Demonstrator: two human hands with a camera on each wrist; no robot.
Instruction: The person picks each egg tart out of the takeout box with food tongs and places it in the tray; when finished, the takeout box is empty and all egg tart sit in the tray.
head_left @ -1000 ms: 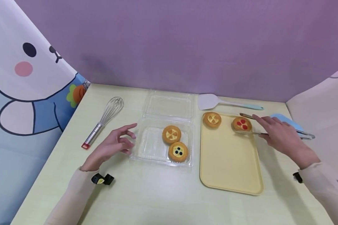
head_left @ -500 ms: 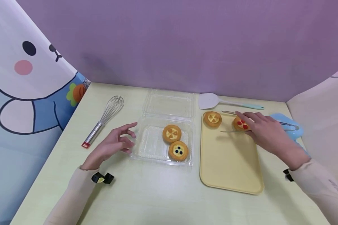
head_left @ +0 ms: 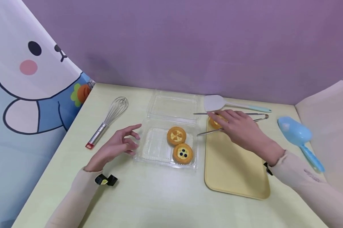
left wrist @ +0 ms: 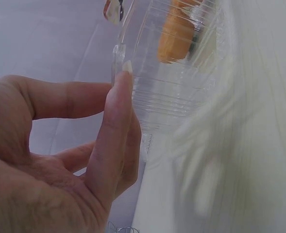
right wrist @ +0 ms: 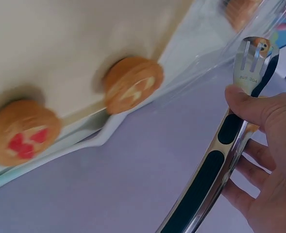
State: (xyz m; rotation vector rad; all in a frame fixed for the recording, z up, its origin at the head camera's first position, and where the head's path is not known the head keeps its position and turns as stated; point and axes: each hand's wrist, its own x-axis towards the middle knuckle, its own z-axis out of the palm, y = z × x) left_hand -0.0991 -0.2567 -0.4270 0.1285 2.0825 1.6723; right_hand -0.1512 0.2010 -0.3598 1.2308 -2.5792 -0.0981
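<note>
My right hand (head_left: 242,129) holds metal tongs (head_left: 208,132) over the upper tray, their spread tips reaching left toward the clear plastic box. Nothing shows between those tips. Partly under the hand, a tart with orange wedges (head_left: 215,121) sits on the yellow tray (head_left: 234,172). A tart with red pieces (right wrist: 26,138) shows in the right wrist view; the hand hides it in the head view. Beside the open-lidded clear box (head_left: 152,147), my left hand (head_left: 113,147) hovers with fingers loosely bent. Inside are an orange-wedge tart (head_left: 176,136) and a blueberry-like dotted tart (head_left: 183,154).
A whisk (head_left: 107,122) lies at the left. Behind the tray is a white spatula (head_left: 214,103) with a pale green handle. A blue scoop (head_left: 296,130) lies at the right. The purple backdrop (head_left: 188,47) rises along the table's back edge.
My right hand has moved left with the tongs, from around the red-topped tart to above the other tray tart, leaving the red-topped one behind. The left hand has stayed in place.
</note>
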